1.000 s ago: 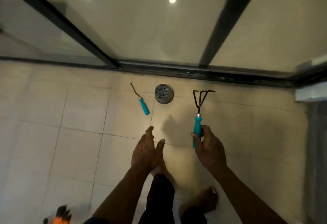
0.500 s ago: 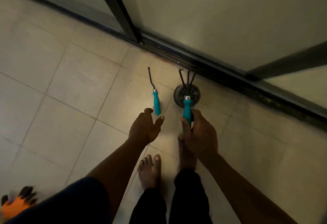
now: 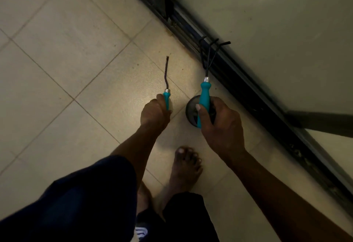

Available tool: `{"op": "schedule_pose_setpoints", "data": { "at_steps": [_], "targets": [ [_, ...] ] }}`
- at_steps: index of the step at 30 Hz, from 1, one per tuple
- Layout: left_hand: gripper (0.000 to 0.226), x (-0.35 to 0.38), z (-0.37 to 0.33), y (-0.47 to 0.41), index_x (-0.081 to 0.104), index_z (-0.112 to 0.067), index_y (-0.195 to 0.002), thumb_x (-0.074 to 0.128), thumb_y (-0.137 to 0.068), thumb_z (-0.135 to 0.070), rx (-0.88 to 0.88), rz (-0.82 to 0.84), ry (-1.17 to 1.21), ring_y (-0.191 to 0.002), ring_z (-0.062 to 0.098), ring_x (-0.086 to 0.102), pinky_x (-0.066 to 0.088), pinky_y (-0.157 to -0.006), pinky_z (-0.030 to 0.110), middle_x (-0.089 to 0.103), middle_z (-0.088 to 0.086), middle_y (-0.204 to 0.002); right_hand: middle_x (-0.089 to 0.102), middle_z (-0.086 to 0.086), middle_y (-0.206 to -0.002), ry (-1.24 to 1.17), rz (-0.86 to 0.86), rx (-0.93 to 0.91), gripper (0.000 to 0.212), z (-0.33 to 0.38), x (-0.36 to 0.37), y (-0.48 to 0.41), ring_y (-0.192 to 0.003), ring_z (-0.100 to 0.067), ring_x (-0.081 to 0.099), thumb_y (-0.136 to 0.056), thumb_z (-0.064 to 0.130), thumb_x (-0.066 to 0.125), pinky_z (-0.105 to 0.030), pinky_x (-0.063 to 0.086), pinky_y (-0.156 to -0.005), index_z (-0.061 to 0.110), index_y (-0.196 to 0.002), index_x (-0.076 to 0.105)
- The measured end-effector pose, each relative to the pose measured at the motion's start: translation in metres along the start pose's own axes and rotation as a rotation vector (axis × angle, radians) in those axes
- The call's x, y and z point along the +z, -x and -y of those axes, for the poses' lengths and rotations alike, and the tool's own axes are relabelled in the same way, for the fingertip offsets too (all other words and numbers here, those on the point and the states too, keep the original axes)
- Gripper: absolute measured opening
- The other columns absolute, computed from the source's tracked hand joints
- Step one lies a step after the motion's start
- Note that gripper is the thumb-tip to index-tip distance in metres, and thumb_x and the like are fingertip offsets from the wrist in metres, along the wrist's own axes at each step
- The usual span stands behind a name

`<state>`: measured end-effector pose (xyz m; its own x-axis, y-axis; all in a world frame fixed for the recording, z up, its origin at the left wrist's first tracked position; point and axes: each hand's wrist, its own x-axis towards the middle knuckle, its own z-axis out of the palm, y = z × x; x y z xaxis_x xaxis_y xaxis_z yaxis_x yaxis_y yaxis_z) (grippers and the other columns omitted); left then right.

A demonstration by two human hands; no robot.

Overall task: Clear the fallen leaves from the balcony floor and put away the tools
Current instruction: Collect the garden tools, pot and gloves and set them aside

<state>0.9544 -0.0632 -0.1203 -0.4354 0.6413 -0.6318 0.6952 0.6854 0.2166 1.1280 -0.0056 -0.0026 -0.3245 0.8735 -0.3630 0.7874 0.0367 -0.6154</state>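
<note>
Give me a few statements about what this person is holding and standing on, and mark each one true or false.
1. The right hand grips a teal-handled rake with three dark prongs. True.
2. The left hand holds nothing. False: its fingers are curled round the teal handle of a thin weeder.
3. A round drain cover shows on the floor, partly hidden behind the right hand. True.
4. The person wears shoes. False: a bare foot stands on the tiles.
</note>
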Motion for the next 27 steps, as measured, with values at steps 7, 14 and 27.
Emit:
{"op": "schedule_pose_setpoints", "data": {
  "at_steps": [7, 14, 27],
  "targets": [
    [0.052, -0.067, 0.019, 0.061, 0.057, -0.012, -0.134, 0.075, -0.094, -0.040, -0.084, -0.047, 0.407, -0.097, 0.020, 0.069, 0.054, -0.078, 0.026, 0.073, 0.008, -0.116, 0.062, 0.007, -0.081, 0.066, 0.058, -0.099, 0.033, 0.040, -0.031, -0.004, -0.065, 0.001, 0.055, -0.101, 0.042, 0.060, -0.008, 0.037, -0.057, 0.015, -0.118, 0.068],
    [0.042, -0.293, 0.037, 0.209, 0.062, -0.021, -0.125, 0.077, -0.091, -0.043, -0.086, -0.326, 0.665, -0.078, 0.014, 0.072, 0.065, -0.074, 0.043, 0.071, -0.006, -0.097, 0.058, 0.011, -0.075, 0.016, -0.007, -0.178, 0.039, 0.208, -0.121, 0.043, -0.061, -0.009, 0.054, -0.100, 0.047, 0.060, -0.016, 0.036, -0.057, 0.014, -0.119, 0.069],
    [0.035, -0.700, 0.035, 0.569, 0.067, -0.029, -0.122, 0.077, -0.091, -0.040, 0.196, -0.857, 0.746, -0.079, 0.004, 0.066, 0.055, -0.065, 0.019, 0.069, -0.012, -0.087, 0.067, 0.011, -0.081, -0.262, -0.130, -0.449, 0.051, 0.599, -0.343, 0.237, -0.068, -0.009, 0.063, -0.094, 0.064, 0.056, -0.039, 0.056, -0.069, 0.025, -0.124, 0.071]
  ]
}}
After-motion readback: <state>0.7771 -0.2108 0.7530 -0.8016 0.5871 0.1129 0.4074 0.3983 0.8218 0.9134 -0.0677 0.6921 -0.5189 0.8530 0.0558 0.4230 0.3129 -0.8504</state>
